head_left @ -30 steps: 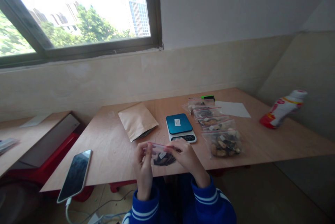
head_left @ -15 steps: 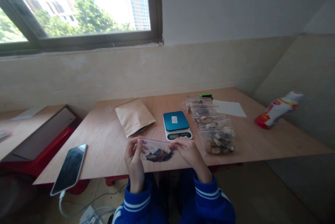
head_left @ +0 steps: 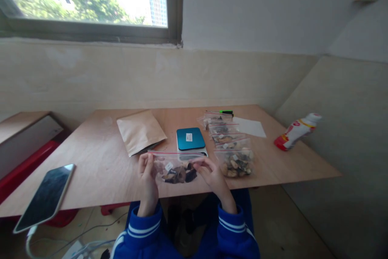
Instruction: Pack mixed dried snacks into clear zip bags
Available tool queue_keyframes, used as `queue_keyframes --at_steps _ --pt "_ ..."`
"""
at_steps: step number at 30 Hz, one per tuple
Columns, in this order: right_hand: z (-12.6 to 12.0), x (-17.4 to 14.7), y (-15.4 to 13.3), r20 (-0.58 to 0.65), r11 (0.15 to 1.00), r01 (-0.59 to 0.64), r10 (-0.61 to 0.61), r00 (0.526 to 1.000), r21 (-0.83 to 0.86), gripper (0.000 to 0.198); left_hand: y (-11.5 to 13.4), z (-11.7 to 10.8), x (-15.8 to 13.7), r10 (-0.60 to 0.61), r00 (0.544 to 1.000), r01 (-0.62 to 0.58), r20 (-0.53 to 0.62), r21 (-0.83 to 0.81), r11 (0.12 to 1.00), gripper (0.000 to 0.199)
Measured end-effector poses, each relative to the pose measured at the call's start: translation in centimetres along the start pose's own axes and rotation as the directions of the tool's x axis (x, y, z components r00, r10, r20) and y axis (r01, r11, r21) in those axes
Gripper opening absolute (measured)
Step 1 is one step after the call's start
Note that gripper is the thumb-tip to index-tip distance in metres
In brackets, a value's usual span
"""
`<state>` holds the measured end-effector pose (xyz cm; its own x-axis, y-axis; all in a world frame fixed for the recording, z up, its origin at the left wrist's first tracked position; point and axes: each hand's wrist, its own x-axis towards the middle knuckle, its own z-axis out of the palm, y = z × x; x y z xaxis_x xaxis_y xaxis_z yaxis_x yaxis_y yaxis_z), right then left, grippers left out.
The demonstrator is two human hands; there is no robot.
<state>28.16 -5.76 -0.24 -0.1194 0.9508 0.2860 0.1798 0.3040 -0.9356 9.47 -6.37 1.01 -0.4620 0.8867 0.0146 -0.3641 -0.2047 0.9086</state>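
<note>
Between my two hands hangs a clear zip bag (head_left: 176, 172) with a red seal line, holding dark dried pieces and a small white label. My left hand (head_left: 148, 178) pinches its upper left corner. The fingers of my right hand (head_left: 212, 174) are closed on its right side. Just behind the bag, a kitchen scale (head_left: 190, 138) with a blue plate stands on the table, its display partly covered by the bag. Right of the scale, several filled zip bags (head_left: 235, 163) lie in an overlapping row. A brown paper pouch (head_left: 141, 131) lies to the left.
A phone (head_left: 45, 194) with a white cable rests at the left front edge of the wooden table (head_left: 100, 150). White paper (head_left: 251, 127) and a green-and-black marker (head_left: 226, 112) lie behind the bags. A red-and-white bottle (head_left: 297, 131) leans at the right.
My view has turned a little right, so things on the table sit further left. The held bag is now spread wider and tilted more toward me, and my right hand has slid down its side.
</note>
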Motion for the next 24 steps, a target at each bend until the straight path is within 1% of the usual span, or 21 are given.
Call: queue_keyframes --at_steps 1,2,3,4,5,6,7,9,11,12,14,16,19,21,24 --pt "-0.3 0.0 0.2 -0.063 1.000 -0.011 0.012 0.998 0.022 0.025 -0.1 0.2 -0.2 -0.048 0.997 0.047 0.068 0.015 0.999 0.025" --pt "-0.7 0.0 0.5 -0.139 0.999 -0.022 0.026 0.990 0.032 0.026 0.0 0.3 -0.3 -0.106 0.983 0.100 0.151 0.047 0.994 0.025" --pt "-1.4 0.0 0.8 -0.222 0.999 -0.034 0.039 0.974 0.025 0.028 0.0 0.5 -0.5 -0.165 0.958 0.146 0.235 0.093 0.985 0.025" --pt "-2.2 -0.1 1.3 -0.301 0.999 -0.052 0.051 0.952 0.004 0.030 0.1 0.6 -0.7 -0.215 0.927 0.178 0.306 0.147 0.973 0.028" --pt "-3.2 -0.3 1.8 -0.376 0.997 -0.075 0.060 0.924 -0.025 0.032 0.3 0.7 -0.8 -0.250 0.903 0.190 0.351 0.195 0.962 0.031" --pt "-4.4 -0.6 2.5 -0.446 0.993 -0.104 0.068 0.892 -0.056 0.035 0.4 0.7 -0.9 -0.266 0.890 0.188 0.369 0.234 0.954 0.033" --pt "-5.7 -1.1 3.2 -0.510 0.987 -0.140 0.079 0.856 -0.083 0.038 0.5 0.6 -0.8 -0.267 0.892 0.177 0.366 0.261 0.949 0.035" --pt "-8.4 -2.1 4.9 -0.635 0.969 -0.222 0.104 0.766 -0.110 0.044 0.5 0.4 -0.5 -0.254 0.907 0.157 0.335 0.292 0.944 0.035" --pt "-10.8 -3.3 6.5 -0.712 0.937 -0.302 0.090 0.696 -0.176 0.046 0.3 0.0 0.0 -0.234 0.926 0.141 0.295 0.305 0.942 0.034" --pt "-11.8 -3.8 7.2 -0.738 0.907 -0.344 0.056 0.672 -0.244 0.045 0.2 -0.3 0.2 -0.227 0.935 0.138 0.274 0.308 0.941 0.034" --pt "-13.0 -4.5 8.3 -0.766 0.832 -0.409 -0.030 0.642 -0.374 0.046 0.0 -0.8 0.7 -0.220 0.949 0.145 0.228 0.304 0.942 0.034" --pt "-13.2 -4.6 8.7 -0.789 0.737 -0.476 -0.126 0.602 -0.480 0.049 -0.2 -1.3 1.1 -0.216 0.958 0.154 0.188 0.298 0.942 0.035" --pt "-12.1 -3.7 8.5 -0.809 0.610 -0.563 -0.250 0.531 -0.558 0.050 -0.2 -1.8 1.5 -0.204 0.967 0.151 0.154 0.299 0.942 0.036" --pt "-10.8 -2.7 8.1 -0.810 0.589 -0.574 -0.280 0.515 -0.569 0.047 0.0 -2.2 1.6 -0.195 0.971 0.146 0.142 0.297 0.944 0.036" --pt "-8.7 -1.3 7.6 -0.820 0.600 -0.579 -0.266 0.506 -0.552 0.045 0.2 -3.1 1.9 -0.188 0.975 0.147 0.115 0.297 0.943 0.037"
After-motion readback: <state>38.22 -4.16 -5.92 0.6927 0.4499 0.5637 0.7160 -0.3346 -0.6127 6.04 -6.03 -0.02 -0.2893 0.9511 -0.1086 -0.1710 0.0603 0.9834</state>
